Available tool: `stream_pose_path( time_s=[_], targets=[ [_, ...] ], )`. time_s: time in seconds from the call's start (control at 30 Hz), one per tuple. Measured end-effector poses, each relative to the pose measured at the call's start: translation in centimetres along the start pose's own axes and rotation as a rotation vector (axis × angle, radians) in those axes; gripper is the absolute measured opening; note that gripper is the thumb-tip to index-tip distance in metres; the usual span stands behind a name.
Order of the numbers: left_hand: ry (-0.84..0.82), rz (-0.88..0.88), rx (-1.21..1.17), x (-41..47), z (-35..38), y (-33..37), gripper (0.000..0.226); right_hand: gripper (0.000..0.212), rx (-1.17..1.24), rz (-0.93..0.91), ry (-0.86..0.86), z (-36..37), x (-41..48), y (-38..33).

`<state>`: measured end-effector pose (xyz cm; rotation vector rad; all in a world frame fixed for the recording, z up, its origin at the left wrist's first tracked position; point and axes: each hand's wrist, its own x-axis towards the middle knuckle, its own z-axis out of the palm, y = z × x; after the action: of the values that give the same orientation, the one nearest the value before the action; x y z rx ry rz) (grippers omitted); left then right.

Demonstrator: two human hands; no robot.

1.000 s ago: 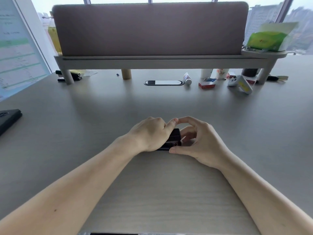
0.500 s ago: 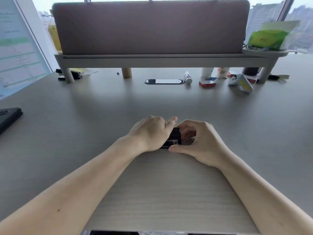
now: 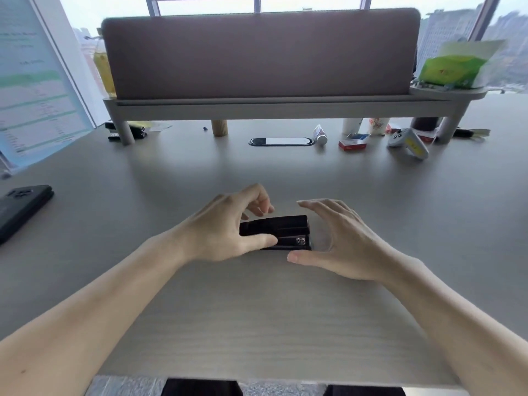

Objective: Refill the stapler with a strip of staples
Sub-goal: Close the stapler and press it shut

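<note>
A black stapler (image 3: 285, 228) lies closed on the desk in front of me, its metal front end pointing right. My left hand (image 3: 223, 232) wraps loosely around its left end, thumb against the near side and curled fingers at the far side. My right hand (image 3: 340, 241) hovers just right of the stapler, fingers spread and apart from it, holding nothing. No loose strip of staples is visible.
A phone (image 3: 20, 210) lies at the left edge. Along the back, under the shelf with its divider panel (image 3: 257, 107), stand a small red box (image 3: 353, 144), a tube (image 3: 320, 134), cups, a game controller (image 3: 408, 141) and another black stapler (image 3: 125, 132).
Both hands were pressed together over the stapler; they have now spread. The right hand has come off to the right, and the stapler's closed top is uncovered.
</note>
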<state>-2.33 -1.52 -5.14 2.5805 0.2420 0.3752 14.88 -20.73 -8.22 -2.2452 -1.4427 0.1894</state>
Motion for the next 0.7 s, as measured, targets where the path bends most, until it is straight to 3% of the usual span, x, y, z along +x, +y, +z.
stream_pose_path(
  time_s=[0.1, 0.27, 0.7],
  targets=[
    [-0.034, -0.024, 0.008, -1.0, 0.3, -1.0, 0.039, 0.134, -0.196, 0.051, -0.175, -0.2, -0.3, 0.8],
    [0.054, -0.046, -0.01, -1.0, 0.6, -1.4, 0.036, 0.133, -0.262, 0.063, -0.199, 0.1, 0.0, 0.9],
    [0.512, -0.399, 0.127, 7.1, -0.2, -9.8, 0.028, 0.118, -0.264, -0.04, -0.238, 0.3, 6.6, 1.5]
  ],
)
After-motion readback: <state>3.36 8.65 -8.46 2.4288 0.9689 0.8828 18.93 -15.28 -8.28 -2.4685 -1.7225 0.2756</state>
